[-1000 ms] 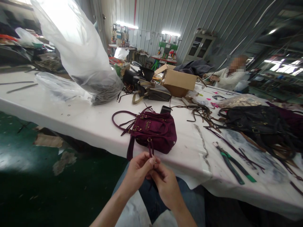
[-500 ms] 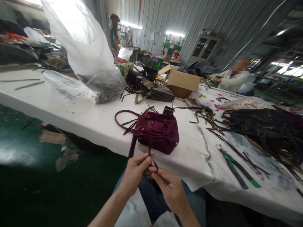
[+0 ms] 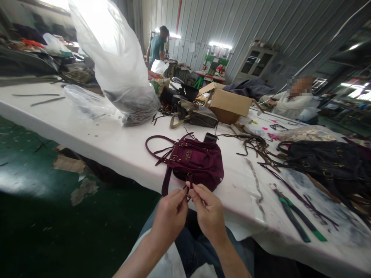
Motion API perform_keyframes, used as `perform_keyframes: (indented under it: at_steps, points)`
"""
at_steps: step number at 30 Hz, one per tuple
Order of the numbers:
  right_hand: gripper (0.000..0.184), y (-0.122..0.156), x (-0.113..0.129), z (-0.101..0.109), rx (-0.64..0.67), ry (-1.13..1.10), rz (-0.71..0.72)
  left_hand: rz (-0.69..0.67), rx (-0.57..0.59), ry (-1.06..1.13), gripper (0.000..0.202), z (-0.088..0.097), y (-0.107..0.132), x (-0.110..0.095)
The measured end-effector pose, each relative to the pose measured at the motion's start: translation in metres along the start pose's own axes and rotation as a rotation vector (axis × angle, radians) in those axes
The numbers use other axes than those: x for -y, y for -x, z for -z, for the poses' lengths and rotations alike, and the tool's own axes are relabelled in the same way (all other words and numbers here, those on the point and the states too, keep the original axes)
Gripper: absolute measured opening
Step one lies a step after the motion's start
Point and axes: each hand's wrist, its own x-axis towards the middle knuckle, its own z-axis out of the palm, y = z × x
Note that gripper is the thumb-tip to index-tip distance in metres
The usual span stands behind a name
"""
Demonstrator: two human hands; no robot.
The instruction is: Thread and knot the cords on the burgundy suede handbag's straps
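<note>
A burgundy handbag point(image 3: 199, 160) with brass-coloured fittings lies on the white-covered table near its front edge, its looped handle to the left. From a ring on its near side a narrow burgundy strap point(image 3: 189, 180) comes toward me. My left hand point(image 3: 171, 210) pinches this strap from the left, fingers closed. My right hand point(image 3: 209, 210) is closed on it too, thumb and fingers pressed together just below the ring. The hands almost touch, and the strap's end is hidden between the fingers. A dark phone point(image 3: 210, 137) lies against the bag's far side.
Green-handled pliers point(image 3: 295, 212) lie at right, beside loose straps point(image 3: 298, 193) and a dark bag point(image 3: 327, 158). A tall plastic sack point(image 3: 124, 69), a cardboard box point(image 3: 228, 102) and more bags stand behind. Two people point(image 3: 157, 48) are in the background, one across the table at right.
Both hands have moved up closer to the bag's ring, and my right hand has risen beside the left. The strap loop that showed between them is now mostly covered. The view has shifted slightly.
</note>
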Motion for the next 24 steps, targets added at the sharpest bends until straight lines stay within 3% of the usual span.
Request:
perform_keyframes:
  at_steps: [4,7,11,18,24]
  points:
    - [0.035,-0.011,0.014,-0.004,0.004,0.302,0.21,-0.047,-0.023,-0.162,0.025,0.004,0.0,0.003]
    - [0.024,-0.018,0.019,-0.003,-0.002,0.432,0.282,-0.099,-0.019,-0.269,0.026,0.004,0.0,0.007]
    - [0.03,-0.024,0.021,0.002,0.156,0.679,0.467,-0.18,-0.036,-0.395,0.035,0.002,0.002,0.014]
    - [0.024,-0.029,0.029,0.002,0.364,1.057,0.485,-0.332,-0.132,-0.471,0.046,-0.003,0.011,0.026]
    - [0.024,-0.037,0.038,-0.002,0.38,1.136,0.464,-0.381,-0.248,-0.486,0.049,-0.007,0.009,0.031]
